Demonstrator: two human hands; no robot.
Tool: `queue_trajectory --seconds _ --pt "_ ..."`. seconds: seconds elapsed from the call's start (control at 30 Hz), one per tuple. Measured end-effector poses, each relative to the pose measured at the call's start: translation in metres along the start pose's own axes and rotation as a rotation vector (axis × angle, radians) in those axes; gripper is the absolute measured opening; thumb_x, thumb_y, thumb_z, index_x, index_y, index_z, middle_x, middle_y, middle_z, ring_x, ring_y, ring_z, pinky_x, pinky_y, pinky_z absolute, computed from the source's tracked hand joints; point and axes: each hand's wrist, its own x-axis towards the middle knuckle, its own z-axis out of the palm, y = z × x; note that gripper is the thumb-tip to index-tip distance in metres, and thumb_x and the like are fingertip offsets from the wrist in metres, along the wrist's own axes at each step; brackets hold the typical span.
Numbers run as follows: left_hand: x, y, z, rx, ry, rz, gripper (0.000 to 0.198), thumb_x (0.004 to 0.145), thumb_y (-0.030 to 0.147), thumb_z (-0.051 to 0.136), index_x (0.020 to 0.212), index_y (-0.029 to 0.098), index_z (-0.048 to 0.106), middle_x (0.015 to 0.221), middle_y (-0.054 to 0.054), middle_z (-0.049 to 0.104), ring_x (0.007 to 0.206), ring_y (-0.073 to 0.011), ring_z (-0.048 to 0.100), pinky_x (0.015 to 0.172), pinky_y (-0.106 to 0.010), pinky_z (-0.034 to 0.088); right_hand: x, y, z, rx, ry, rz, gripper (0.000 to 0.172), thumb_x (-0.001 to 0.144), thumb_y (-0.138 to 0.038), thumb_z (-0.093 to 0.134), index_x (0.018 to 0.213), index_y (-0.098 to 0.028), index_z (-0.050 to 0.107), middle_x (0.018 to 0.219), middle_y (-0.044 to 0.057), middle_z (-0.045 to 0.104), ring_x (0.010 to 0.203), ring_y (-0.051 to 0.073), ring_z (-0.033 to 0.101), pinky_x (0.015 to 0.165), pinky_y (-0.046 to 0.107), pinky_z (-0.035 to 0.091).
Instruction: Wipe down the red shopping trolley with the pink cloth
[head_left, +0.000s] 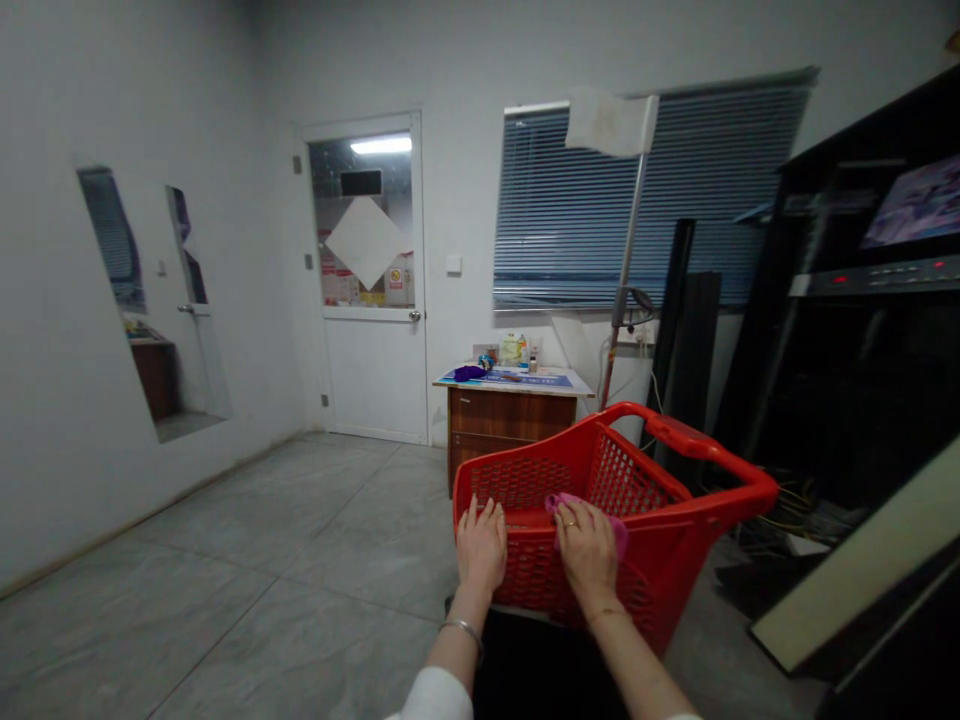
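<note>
A red plastic shopping cart [682, 540] with latticed sides stands right in front of me, its handle to the right. My left hand [481, 545] rests at the left end of the near rim, fingers hooked over the edge. Farther right along that rim, my right hand [587, 545] presses a pink cloth [619, 535] against the cart, fingers closed around it. Part of the cloth is hidden under the hand. A ring shows on the right hand and a bracelet on the left wrist.
Behind the cart stands a brown cabinet [510, 415] with a purple cloth [470, 373] and small bottles on top. A pole with a white flag [609, 122] rises near it. On the right are a dark rack [750, 330] and a leaning pale board [862, 560]. A white door [375, 380] is at the back.
</note>
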Motion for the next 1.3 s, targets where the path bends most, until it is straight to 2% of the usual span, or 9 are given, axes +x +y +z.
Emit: queue_trajectory --seconds 0.13,0.23,0.33,0.53,0.63,0.73,0.93,1.03,1.3 --pt "0.001 -0.006 -0.002 0.02 0.003 0.028 0.038 0.099 0.022 0.037 0.124 0.02 0.065 0.129 -0.006 0.065 0.132 -0.029 0.047 0.104 -0.046 0.043 -0.003 -0.068 0.018 0.087 0.002 0.029 0.022 0.091 -0.019 0.051 0.105 -0.02 0.068 0.109 0.006 0.069 0.103 0.022 0.054 0.099 0.038 0.037" --pt "0.002 -0.01 -0.004 0.022 -0.007 0.048 0.038 0.099 0.022 0.036 0.124 0.018 0.065 0.129 -0.007 0.065 0.132 -0.0289 0.047 0.104 -0.046 0.044 -0.001 -0.074 0.017 0.124 -0.014 -0.004 0.023 0.09 -0.018 0.053 0.107 -0.022 0.068 0.111 0.006 0.069 0.103 0.021 0.055 0.098 0.037 0.037" --pt "0.003 -0.01 -0.005 0.014 -0.019 0.043 0.039 0.1 0.022 0.035 0.124 0.018 0.065 0.128 -0.007 0.065 0.134 -0.0278 0.045 0.105 -0.047 0.044 0.005 -0.037 0.005 0.098 -0.06 -0.074 0.022 0.091 -0.02 0.054 0.107 -0.022 0.069 0.112 0.005 0.069 0.101 0.02 0.055 0.095 0.035 0.038" --pt "0.003 -0.005 -0.002 -0.005 -0.015 0.024 0.038 0.1 0.023 0.036 0.126 0.02 0.064 0.13 -0.005 0.064 0.135 -0.029 0.044 0.104 -0.047 0.043 0.017 0.087 -0.028 -0.049 -0.055 -0.084 0.023 0.091 -0.025 0.052 0.105 -0.021 0.07 0.111 0.005 0.069 0.099 0.02 0.054 0.093 0.035 0.038" --pt "0.001 -0.002 -0.001 0.0 -0.022 0.005 0.038 0.1 0.023 0.037 0.127 0.02 0.063 0.132 -0.005 0.062 0.135 -0.0294 0.043 0.106 -0.047 0.041 0.017 0.105 -0.031 -0.077 -0.001 -0.033 0.024 0.091 -0.027 0.052 0.106 -0.019 0.069 0.111 0.006 0.069 0.102 0.021 0.052 0.096 0.036 0.037" --pt "0.0 0.002 -0.005 0.001 -0.032 -0.012 0.038 0.1 0.024 0.036 0.128 0.022 0.062 0.133 -0.003 0.062 0.136 -0.0292 0.042 0.107 -0.047 0.04 0.011 0.072 -0.023 -0.07 0.016 0.041 0.024 0.092 -0.025 0.051 0.105 -0.018 0.069 0.108 0.007 0.069 0.102 0.021 0.053 0.097 0.038 0.037" --pt "0.0 -0.002 -0.009 0.021 -0.031 0.028 0.038 0.101 0.024 0.035 0.128 0.02 0.061 0.133 -0.003 0.062 0.135 -0.0272 0.044 0.107 -0.045 0.04 0.002 -0.04 0.0 0.084 -0.053 0.016 0.023 0.092 -0.021 0.052 0.109 -0.02 0.067 0.111 0.007 0.068 0.104 0.021 0.054 0.099 0.038 0.035" --pt "0.001 -0.01 -0.006 0.04 -0.018 0.05 0.038 0.1 0.022 0.035 0.124 0.02 0.064 0.13 -0.005 0.064 0.131 -0.0263 0.049 0.105 -0.044 0.042 0.001 -0.055 0.003 0.125 -0.064 -0.022 0.027 0.09 -0.019 0.055 0.114 -0.022 0.066 0.116 0.007 0.067 0.108 0.022 0.053 0.101 0.038 0.034" --pt "0.005 -0.022 -0.003 0.053 -0.068 0.048 0.038 0.1 0.02 0.036 0.128 0.018 0.061 0.131 -0.007 0.063 0.129 -0.0247 0.051 0.106 -0.043 0.042 0.008 0.058 -0.022 -0.039 -0.081 -0.141 0.029 0.092 -0.026 0.05 0.117 -0.025 0.066 0.121 0.005 0.066 0.108 0.022 0.054 0.101 0.04 0.038"
